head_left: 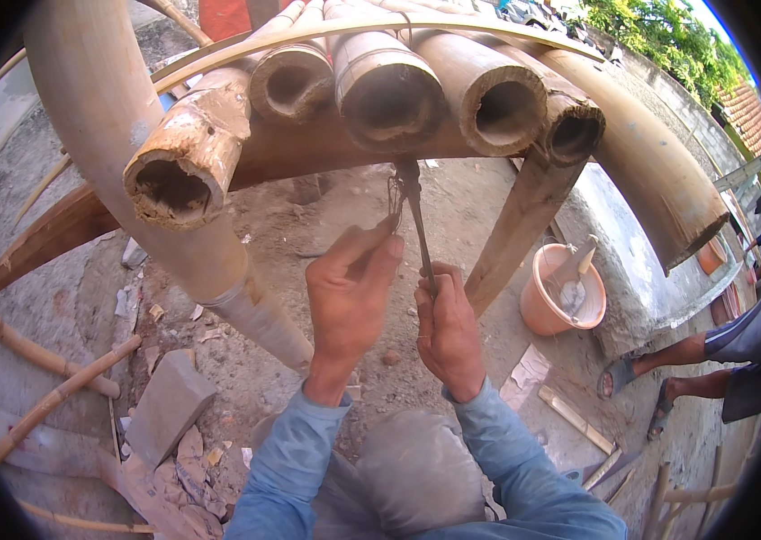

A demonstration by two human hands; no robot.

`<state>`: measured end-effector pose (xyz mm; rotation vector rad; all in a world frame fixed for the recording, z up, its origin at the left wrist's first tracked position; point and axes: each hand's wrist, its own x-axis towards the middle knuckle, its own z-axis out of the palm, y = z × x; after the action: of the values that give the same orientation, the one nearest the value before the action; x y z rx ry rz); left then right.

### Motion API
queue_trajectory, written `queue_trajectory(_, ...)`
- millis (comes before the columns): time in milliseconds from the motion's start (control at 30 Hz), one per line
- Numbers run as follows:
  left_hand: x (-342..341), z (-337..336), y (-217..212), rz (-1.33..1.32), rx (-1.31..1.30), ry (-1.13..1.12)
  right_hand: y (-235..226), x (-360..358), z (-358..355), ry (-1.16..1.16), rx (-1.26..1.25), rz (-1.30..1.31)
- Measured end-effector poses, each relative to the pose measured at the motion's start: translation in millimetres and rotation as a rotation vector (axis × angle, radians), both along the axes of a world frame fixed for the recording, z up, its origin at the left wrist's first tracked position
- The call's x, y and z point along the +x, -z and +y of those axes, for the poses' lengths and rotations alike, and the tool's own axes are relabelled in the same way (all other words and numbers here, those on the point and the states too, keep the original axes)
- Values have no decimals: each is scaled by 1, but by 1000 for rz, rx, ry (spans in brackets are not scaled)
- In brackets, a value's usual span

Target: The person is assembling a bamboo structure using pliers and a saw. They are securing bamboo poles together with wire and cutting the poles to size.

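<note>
My left hand is closed, thumb and fingers pinching a thin looped wire just below the bamboo. Wrapped in my right hand are the handles of a long dark metal pair of pincers. Their jaws reach up beside the wire, to the underside of a wooden crossbeam; whether they grip anything there is hard to see. Over the beam lies a row of thick bamboo poles, cut ends facing me. Another strand of wire goes round the middle pole.
A slanted wooden brace stands right of my hands, a thick bamboo post left. An orange bucket holding a trowel sits beside a concrete slab. Rubble and a stone block lie left. Another person's legs are at right.
</note>
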<state>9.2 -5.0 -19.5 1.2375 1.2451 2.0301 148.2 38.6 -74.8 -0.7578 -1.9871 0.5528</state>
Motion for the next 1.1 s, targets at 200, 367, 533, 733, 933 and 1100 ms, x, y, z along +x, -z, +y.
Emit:
queue_trajectory(200, -2, 4, 3, -52, 6, 39, 15, -15, 10, 18, 22, 14)
queue_trajectory(367, -9, 5, 2, -12, -18, 44, 20, -28, 20, 52, 101, 72)
queue_trajectory(533, -12, 9, 7, 2, -20, 75, 32, -48, 27, 32, 92, 160)
queue_trajectory(733, -14, 9, 6, -15, 9, 80, 31, -47, 32, 37, 156, 214)
queue_trajectory(933, -10, 10, 6, -47, -25, 116, 30, -30, 30, -61, -6, 144)
queue_trajectory(1100, -23, 9, 7, 156, 44, 42, 20, -24, 29, -460, -351, 342)
